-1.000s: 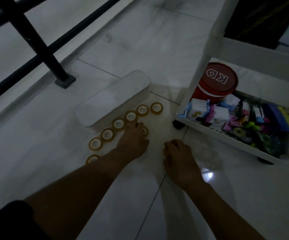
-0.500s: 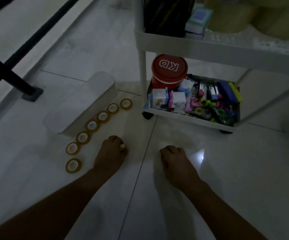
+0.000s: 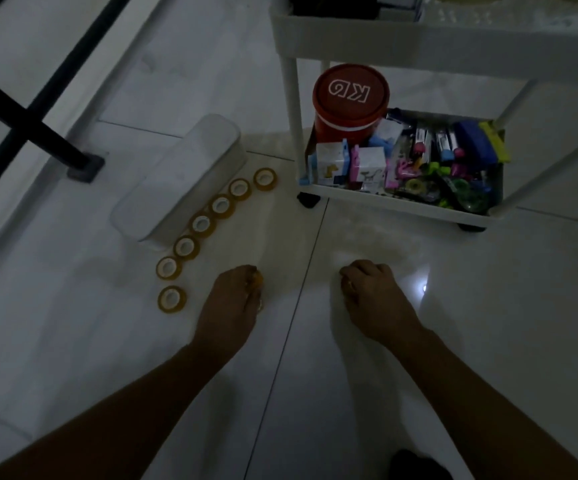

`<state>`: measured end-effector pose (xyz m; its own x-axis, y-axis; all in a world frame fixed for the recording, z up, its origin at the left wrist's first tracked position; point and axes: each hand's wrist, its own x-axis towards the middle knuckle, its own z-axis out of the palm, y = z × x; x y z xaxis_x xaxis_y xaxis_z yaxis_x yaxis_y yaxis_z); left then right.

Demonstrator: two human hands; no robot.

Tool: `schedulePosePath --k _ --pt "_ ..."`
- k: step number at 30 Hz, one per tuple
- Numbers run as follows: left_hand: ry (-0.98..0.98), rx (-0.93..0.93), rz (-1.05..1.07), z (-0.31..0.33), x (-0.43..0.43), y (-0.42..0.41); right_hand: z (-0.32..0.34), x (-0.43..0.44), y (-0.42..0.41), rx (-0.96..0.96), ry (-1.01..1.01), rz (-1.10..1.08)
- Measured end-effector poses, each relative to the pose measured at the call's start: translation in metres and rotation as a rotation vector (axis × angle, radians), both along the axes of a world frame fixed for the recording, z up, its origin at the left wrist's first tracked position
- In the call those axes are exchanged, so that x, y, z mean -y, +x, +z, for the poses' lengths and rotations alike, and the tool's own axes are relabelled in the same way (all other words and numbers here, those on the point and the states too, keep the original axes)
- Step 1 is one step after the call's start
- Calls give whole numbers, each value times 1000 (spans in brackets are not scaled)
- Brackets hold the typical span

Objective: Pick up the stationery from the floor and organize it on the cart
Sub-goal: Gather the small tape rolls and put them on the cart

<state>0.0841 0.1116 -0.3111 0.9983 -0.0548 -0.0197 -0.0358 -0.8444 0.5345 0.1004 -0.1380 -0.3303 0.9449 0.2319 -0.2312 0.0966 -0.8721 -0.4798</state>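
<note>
Several yellow tape rolls (image 3: 201, 224) lie in a diagonal row on the white tiled floor beside a white oblong box (image 3: 180, 178). My left hand (image 3: 232, 299) hovers just right of the row's near end, fingers curled round a yellow tape roll (image 3: 255, 280) that shows at the fingertips. My right hand (image 3: 374, 299) is curled too, with a small yellowish tape roll (image 3: 349, 286) peeking out between its fingers. Ahead stands the white cart (image 3: 401, 202). Its bottom tray holds a red tub (image 3: 349, 98) and many colourful stationery items.
A black railing post (image 3: 79, 164) is bolted to the floor at the left. The cart's upper shelf (image 3: 349, 39) overhangs the tray, and its black wheels (image 3: 309, 199) sit on the tiles. A bright light reflection (image 3: 422, 284) lies right of my right hand.
My left hand has drawn back from the row of tapes with a roll in its fingers. The view has swung right and up, which brings the cart in front of me.
</note>
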Motion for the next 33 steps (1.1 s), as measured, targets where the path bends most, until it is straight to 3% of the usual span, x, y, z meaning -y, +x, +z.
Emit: schedulePosePath --k 9,15,19,24,26,33 --pt "62 -179 -89 -8 -8 -11 4 -2 -2 -22 19 -36" --pt "180 -247 -119 -12 4 1 1 -8 -5 -7 -72 -2" --pt "81 -330 -131 1 12 13 6 -9 -8 -39 -61 42" --pt "-117 -127 -214 69 60 38 54 15 0 -30 157 -100" --pt "-205 -4 -228 106 83 48 88 28 3 90 259 -184" --pt "-355 335 -348 227 128 78 220 62 14 537 442 -113"
